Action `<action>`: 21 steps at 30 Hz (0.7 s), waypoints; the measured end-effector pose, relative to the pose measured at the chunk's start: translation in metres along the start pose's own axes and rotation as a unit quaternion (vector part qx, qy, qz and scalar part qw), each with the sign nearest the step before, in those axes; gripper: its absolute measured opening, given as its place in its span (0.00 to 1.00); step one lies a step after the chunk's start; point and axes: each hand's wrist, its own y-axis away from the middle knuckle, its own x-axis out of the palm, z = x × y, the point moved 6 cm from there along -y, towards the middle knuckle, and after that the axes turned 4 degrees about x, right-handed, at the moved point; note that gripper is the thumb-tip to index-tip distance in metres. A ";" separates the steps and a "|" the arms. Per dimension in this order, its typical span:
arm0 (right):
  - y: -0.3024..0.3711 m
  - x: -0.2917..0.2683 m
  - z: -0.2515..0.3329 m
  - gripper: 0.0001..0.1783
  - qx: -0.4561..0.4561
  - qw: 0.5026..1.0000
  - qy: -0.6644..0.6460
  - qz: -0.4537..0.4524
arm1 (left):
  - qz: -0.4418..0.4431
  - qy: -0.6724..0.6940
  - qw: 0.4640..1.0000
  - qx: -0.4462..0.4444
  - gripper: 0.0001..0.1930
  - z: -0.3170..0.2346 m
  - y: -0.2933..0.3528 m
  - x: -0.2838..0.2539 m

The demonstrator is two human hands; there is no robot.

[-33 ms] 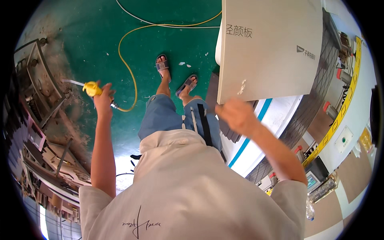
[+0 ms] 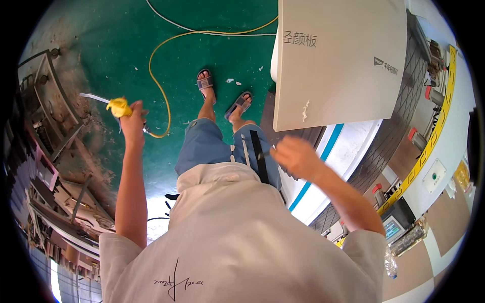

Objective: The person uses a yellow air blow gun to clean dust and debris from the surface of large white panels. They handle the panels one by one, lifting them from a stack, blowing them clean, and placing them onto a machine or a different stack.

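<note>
My left hand (image 2: 133, 122) is closed round a yellow air blow gun (image 2: 119, 107). Its bent pale nozzle (image 2: 94, 97) points left, away from me. A thin yellow hose (image 2: 166, 96) joins the gun below my fingers. In front of my right side, my right hand (image 2: 298, 157) is curled into a grip, blurred by motion. A small dark piece (image 2: 263, 155) sticks out leftward from its fingers, too smeared to name. Just beyond that hand is the near edge of a large beige board (image 2: 343, 65), which has a crumbly whitish streak (image 2: 305, 111) near its corner.
A pale hose (image 2: 172, 21) crosses the yellow one on the green floor (image 2: 116, 55). White scraps (image 2: 238, 83) lie by my sandalled feet. Metal frames (image 2: 55, 96) stand at left. On the right runs a machine with a yellow rail (image 2: 429, 146) and a small screen (image 2: 391, 230).
My right hand has shifted slightly down and left, away from the board's edge. The blow gun in my left hand has moved slightly right.
</note>
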 end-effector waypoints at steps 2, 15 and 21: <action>0.029 0.016 0.003 0.12 0.070 0.995 -0.062 -0.024 | 0.040 -0.035 0.993 0.104 0.33 -0.033 0.013 0.044; 0.210 -0.020 -0.153 0.10 0.447 0.668 -0.404 -0.436 | 0.307 -0.328 0.882 0.145 0.34 -0.117 0.216 0.283; 0.359 -0.044 -0.262 0.13 0.501 0.605 -0.312 -0.534 | 0.157 -0.306 0.889 0.302 0.54 -0.151 0.258 0.304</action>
